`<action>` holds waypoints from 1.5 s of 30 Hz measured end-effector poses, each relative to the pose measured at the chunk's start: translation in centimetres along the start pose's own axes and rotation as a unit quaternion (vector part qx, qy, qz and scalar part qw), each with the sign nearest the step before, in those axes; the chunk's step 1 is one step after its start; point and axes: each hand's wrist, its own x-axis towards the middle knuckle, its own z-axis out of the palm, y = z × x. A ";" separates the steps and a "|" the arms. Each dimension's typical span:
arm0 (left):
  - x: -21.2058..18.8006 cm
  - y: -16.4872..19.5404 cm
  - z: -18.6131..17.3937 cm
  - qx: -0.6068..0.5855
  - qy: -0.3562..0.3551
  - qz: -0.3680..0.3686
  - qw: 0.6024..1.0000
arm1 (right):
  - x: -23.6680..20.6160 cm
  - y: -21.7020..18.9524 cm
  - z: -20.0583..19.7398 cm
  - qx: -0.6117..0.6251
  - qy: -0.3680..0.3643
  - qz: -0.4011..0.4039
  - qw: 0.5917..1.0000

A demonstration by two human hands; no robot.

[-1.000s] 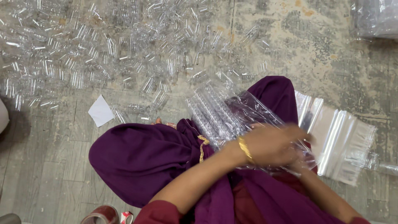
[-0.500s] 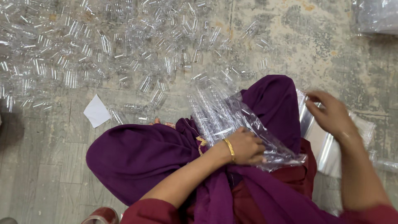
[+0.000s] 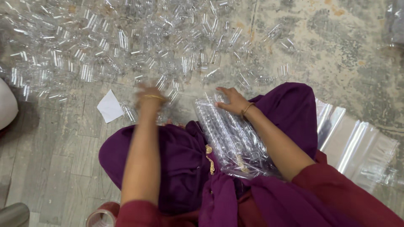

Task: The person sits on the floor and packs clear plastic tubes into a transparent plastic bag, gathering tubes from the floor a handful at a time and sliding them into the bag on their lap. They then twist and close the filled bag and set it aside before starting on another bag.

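Clear bag (image 3: pixel 237 138) of tubes lies on the lap, under the right hand (image 3: pixel 231 101).
Since a moment ago the left hand (image 3: pixel 149 98) has left the bag for the loose tubes (image 3: pixel 126 46) on the floor; blurred, grip unclear. Right hand now rests flat and spread on the bag's top.

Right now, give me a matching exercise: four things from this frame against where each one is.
Things:
1. left hand
2. right hand
3. white paper scrap
4. stack of clear bags

Places:
A. floor, right of the purple cloth
B. resting on the packed bag of clear tubes on the lap
C. blurred, out at the loose tubes
D. floor, left of the left hand

Pairs: 1-C, 2-B, 3-D, 4-A
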 end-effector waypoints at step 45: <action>-2.3 1.8 1.6 -0.444 0.235 0.297 0.812 | -4.1 -1.4 3.0 -0.150 -0.057 0.102 0.982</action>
